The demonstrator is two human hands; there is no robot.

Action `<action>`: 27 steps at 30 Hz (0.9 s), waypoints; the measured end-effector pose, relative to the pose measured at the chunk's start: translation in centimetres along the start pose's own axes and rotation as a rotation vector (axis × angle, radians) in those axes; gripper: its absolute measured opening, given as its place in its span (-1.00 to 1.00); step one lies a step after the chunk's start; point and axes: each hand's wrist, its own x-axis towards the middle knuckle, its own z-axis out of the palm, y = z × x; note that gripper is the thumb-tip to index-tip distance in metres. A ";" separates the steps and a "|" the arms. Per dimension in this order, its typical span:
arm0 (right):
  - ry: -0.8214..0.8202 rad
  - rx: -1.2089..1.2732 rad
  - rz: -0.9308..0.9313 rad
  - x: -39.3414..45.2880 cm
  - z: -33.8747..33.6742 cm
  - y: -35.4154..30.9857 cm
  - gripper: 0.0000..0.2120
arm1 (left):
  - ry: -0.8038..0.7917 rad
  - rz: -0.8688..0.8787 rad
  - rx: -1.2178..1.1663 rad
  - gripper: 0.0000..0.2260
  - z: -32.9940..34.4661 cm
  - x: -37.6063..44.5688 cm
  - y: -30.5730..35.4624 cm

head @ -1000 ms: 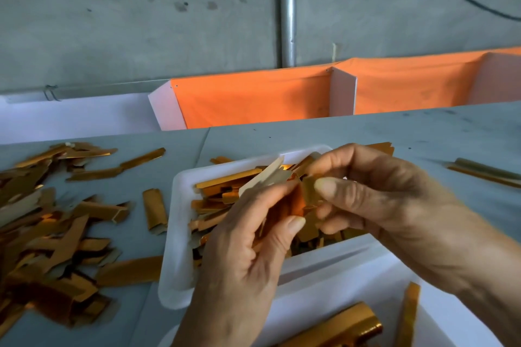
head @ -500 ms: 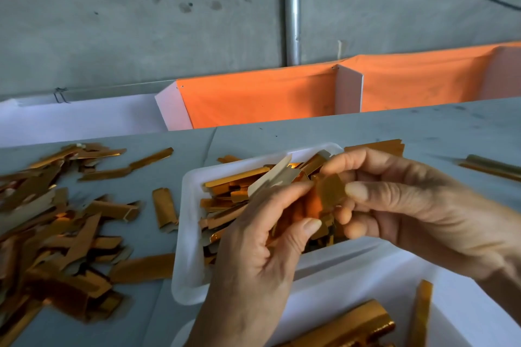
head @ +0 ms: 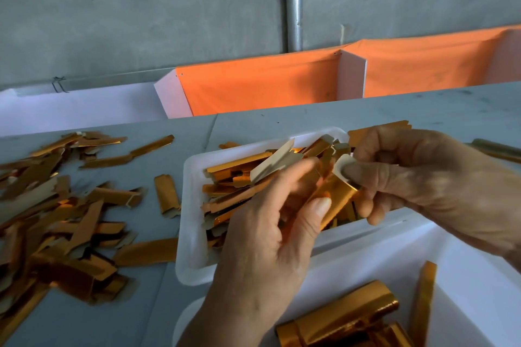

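Observation:
Both hands hold one gold foil card strip (head: 334,191) above a white tray (head: 191,222) that is full of several similar gold strips. My left hand (head: 270,236) pinches the strip's lower part between thumb and fingers. My right hand (head: 417,177) curls the strip's upper end over, its thumb pressing on the pale back side of the fold. The strip is bent into a curve between the two hands.
A loose heap of gold strips (head: 50,211) covers the grey table on the left. A second white tray (head: 456,270) at the bottom right holds folded gold pieces (head: 346,318). Orange cloth bins (head: 262,87) line the table's far edge below a concrete wall.
The right hand has bent the strip's upper end further over, so its pale back now shows under the thumb. Both hands stay above the tray.

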 end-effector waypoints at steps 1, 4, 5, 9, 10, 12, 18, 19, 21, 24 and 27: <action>0.011 0.039 0.018 0.0 0.1 0.0 -0.87 | 0.016 0.017 0.029 -0.66 0.1 0.1 0.1; 0.019 0.110 0.069 0.0 0.3 0.2 -0.86 | 0.033 0.099 0.180 -0.60 0.2 0.2 0.3; 0.026 0.118 0.082 0.0 0.3 0.3 -0.85 | 0.038 0.122 0.219 -0.59 0.2 0.2 0.4; -0.027 0.163 0.084 0.2 -0.2 0.5 -0.91 | 0.056 0.105 0.223 -0.65 0.2 0.2 0.4; -0.051 0.174 0.082 0.1 -0.5 0.6 -0.84 | 0.054 0.097 0.192 -0.66 0.2 0.2 0.5; -0.110 0.196 0.067 0.1 -0.8 0.6 -0.68 | 0.035 0.097 0.129 -0.67 0.1 0.1 0.6; -0.109 0.363 0.109 0.4 -0.6 1.1 -0.80 | -0.035 0.113 0.032 -0.65 -0.4 0.2 0.9; -0.111 0.370 0.124 0.4 -0.5 1.2 -0.81 | -0.040 0.112 0.032 -0.64 -0.4 0.2 0.9; -0.129 0.386 0.152 0.4 -0.6 1.4 -0.81 | -0.053 0.109 0.029 -0.63 -0.4 0.2 0.9; -0.161 0.414 0.179 0.5 -1.0 1.7 -0.71 | -0.065 0.115 0.026 -0.62 -0.4 0.2 0.8; -0.187 0.414 0.177 0.5 -1.3 1.8 -0.66 | -0.084 0.127 0.027 -0.62 -0.5 0.2 0.7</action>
